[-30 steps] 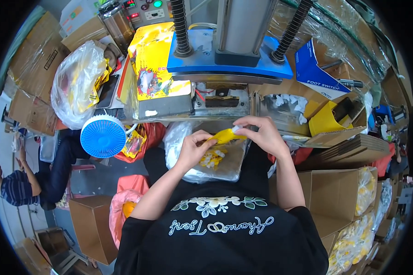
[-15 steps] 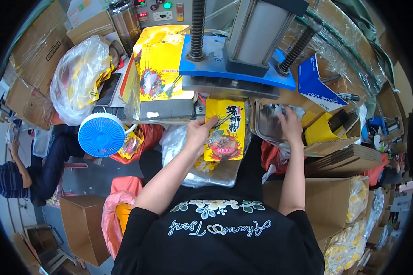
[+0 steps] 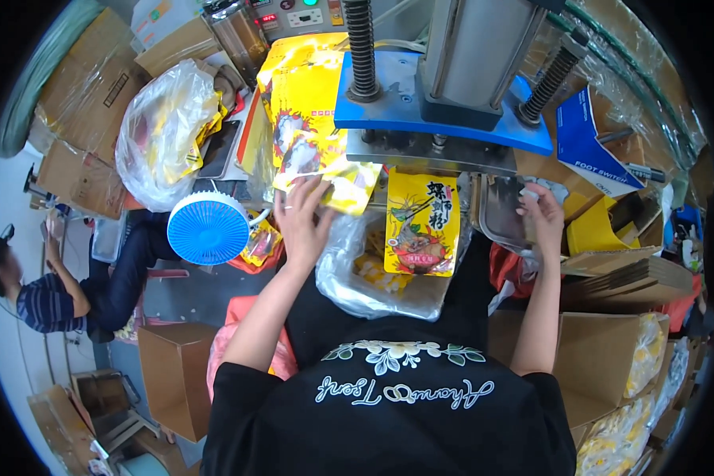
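A yellow printed pouch (image 3: 422, 226) lies under the front edge of the press (image 3: 444, 119), overhanging a plastic-lined box (image 3: 373, 297). Neither of my hands touches it. My left hand (image 3: 300, 222) has its fingers spread at the front edge of a stack of yellow pouches (image 3: 309, 103). Beside its fingertips, one yellow pouch (image 3: 351, 186) sticks out askew from the stack. Over the metal tray (image 3: 504, 210), my right hand (image 3: 543, 216) has its fingers curled together. Something small and whitish shows at those fingertips, too small to name.
A blue fan (image 3: 208, 228) stands left of my left hand, before a clear bag of yellow packets (image 3: 163, 143). At right are a blue-and-white box (image 3: 587, 143) and flattened cardboard (image 3: 635, 282). Another person (image 3: 51, 293) sits at far left.
My left hand has let go of the printed pouch and moved left to the stack, where a pouch now juts out askew. My right hand's fingers have drawn together over the tray.
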Demonstrator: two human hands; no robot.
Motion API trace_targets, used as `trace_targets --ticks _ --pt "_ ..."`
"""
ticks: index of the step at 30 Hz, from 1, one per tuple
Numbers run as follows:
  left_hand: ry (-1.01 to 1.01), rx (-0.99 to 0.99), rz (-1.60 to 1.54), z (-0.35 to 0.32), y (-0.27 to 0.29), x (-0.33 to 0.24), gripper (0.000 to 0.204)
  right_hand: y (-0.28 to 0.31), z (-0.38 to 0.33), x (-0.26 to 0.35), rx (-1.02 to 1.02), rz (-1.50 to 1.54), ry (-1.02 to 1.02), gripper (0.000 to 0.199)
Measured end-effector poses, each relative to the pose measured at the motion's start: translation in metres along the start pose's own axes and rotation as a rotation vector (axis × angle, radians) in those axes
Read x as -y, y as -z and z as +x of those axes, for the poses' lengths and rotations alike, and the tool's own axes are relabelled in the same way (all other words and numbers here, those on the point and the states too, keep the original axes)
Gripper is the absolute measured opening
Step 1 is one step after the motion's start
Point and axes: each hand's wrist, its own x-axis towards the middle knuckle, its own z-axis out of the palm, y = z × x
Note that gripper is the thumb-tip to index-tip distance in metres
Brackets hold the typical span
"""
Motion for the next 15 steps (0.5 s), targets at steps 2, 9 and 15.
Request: trace_targets --ticks 2,9,15 --pt "0.102 -0.085 -0.172 0.004 0.012 -0.001 0.017 -0.006 -0.011 0.021 0.015 -0.074 0.0 0.021" --pt "0.31 0.137 -0.819 -0.014 0.017 -0.06 0.013 -0.087 -0.048 0.082 0.315 -0.4 0.168 0.021" --pt "0.272 0.329 -0.922 -0.048 -0.002 -0.075 0.012 -0.116 -0.064 0.089 0.651 -0.378 0.139 0.019"
